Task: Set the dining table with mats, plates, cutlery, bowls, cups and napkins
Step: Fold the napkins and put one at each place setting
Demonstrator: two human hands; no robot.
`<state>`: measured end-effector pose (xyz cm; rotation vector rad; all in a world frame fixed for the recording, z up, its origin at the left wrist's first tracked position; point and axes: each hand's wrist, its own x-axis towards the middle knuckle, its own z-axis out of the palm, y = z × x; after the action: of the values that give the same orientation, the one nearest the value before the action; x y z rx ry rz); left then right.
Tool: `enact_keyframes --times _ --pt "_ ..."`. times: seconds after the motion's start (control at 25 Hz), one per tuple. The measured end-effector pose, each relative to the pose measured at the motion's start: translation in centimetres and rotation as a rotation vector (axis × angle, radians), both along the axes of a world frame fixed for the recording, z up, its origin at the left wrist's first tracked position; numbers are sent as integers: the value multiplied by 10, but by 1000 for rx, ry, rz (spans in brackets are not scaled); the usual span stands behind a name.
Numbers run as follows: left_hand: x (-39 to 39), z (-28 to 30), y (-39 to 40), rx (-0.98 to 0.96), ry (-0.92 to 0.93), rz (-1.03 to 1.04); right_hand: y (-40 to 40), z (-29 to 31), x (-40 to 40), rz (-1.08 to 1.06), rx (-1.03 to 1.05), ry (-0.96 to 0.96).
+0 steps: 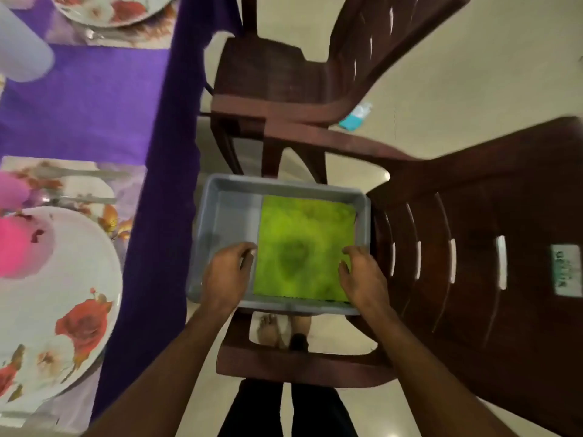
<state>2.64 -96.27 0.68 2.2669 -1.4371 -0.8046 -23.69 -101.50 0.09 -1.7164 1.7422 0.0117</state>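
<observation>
A grey plastic tray (220, 212) sits on the seat of a brown chair (299, 364) in front of me. A flat green napkin (306, 244) fills the tray's right part. My left hand (227, 275) curls its fingers round the napkin's left edge. My right hand (362, 275) curls over its right edge, thumb on the cloth. On the table to the left lies a floral mat (123, 197) with a floral plate (79, 310), a pink bowl (19, 247) and blurred cutlery (82, 175).
The table wears a purple cloth (94, 99) that hangs down beside the tray. A second floral plate (113, 11) sits at the far end beside a whitish blurred object (22, 52). Another brown chair (284, 74) stands beyond, and a chair back (473, 247) rises to the right.
</observation>
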Motion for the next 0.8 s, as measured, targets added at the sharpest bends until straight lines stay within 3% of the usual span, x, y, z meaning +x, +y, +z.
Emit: enact_keyframes --times 0.16,0.32,0.56,0.8 --pt "-4 -92 -45 92 144 334 -6 -89 -6 -76 95 57" --pt "6 -163 -53 166 153 466 -11 -154 4 -175 41 131" --pt "-1 -195 -52 177 134 436 -21 -181 22 -224 -102 305" --pt "-2 -201 -50 63 150 464 -25 -195 28 -179 -74 401"
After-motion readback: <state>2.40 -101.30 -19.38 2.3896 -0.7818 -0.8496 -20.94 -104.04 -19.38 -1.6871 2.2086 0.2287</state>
